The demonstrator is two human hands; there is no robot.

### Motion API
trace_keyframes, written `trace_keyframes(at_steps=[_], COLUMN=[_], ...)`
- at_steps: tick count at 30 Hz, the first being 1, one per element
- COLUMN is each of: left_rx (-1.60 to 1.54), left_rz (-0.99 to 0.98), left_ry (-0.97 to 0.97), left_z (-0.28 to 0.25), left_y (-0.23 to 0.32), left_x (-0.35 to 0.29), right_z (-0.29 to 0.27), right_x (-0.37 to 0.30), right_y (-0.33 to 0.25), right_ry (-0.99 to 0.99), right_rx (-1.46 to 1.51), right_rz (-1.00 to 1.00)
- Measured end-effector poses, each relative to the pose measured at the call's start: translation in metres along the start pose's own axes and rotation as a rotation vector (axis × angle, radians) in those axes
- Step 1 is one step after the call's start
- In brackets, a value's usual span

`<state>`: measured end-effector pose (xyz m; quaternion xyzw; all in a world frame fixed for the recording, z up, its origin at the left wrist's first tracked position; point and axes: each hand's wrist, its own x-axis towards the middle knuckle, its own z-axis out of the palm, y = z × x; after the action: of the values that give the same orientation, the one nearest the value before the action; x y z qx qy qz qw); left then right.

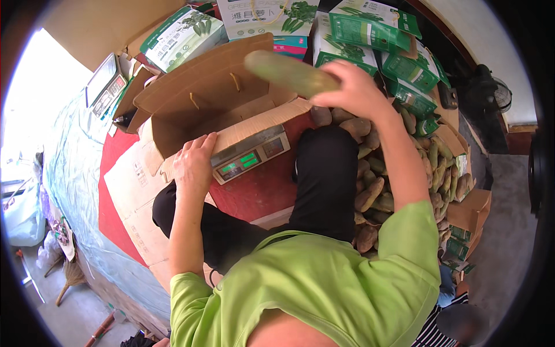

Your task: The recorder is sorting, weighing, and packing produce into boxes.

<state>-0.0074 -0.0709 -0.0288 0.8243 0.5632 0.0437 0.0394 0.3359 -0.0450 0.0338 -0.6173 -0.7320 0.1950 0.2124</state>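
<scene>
My right hand [352,92] is closed around the thick end of a long green radish [277,72], slightly blurred, raised over the right side of an open cardboard box [214,72]. My left hand [195,161] grips the near edge of that box, fingers bent over the rim. The box has cord loops on its far flap, and its bottom is mostly hidden by the near wall. Just below the near flap, a digital scale [251,157] shows its lit green display. To the right of my knee lies a heap of green radishes [370,194].
Printed green-and-white cartons [185,37] stand at the back, and more green packages [410,72] are stacked back right. A second scale [107,87] sits far left. Red cloth [248,199] and flattened cardboard [136,191] lie under the work. Someone in striped clothing [442,324] is at lower right.
</scene>
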Motion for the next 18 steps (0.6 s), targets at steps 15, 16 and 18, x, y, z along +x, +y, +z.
trace_keyframes(at_steps=[15,16,18], left_rx=[0.021,0.019,0.009], left_rz=[-0.025,-0.030,-0.022], left_ry=[-0.065,-0.049,-0.055], left_z=[0.000,0.000,0.000], left_y=[0.011,0.010,0.009], left_x=[0.003,0.003,0.001], right_z=[0.189,0.190,0.188], right_x=[0.110,0.109,0.103], right_y=[-0.128,-0.131,-0.125], right_ry=[-0.542,-0.565,-0.530], right_rx=[-0.327,-0.356,-0.277], right_rz=[-0.173,-0.169,-0.136])
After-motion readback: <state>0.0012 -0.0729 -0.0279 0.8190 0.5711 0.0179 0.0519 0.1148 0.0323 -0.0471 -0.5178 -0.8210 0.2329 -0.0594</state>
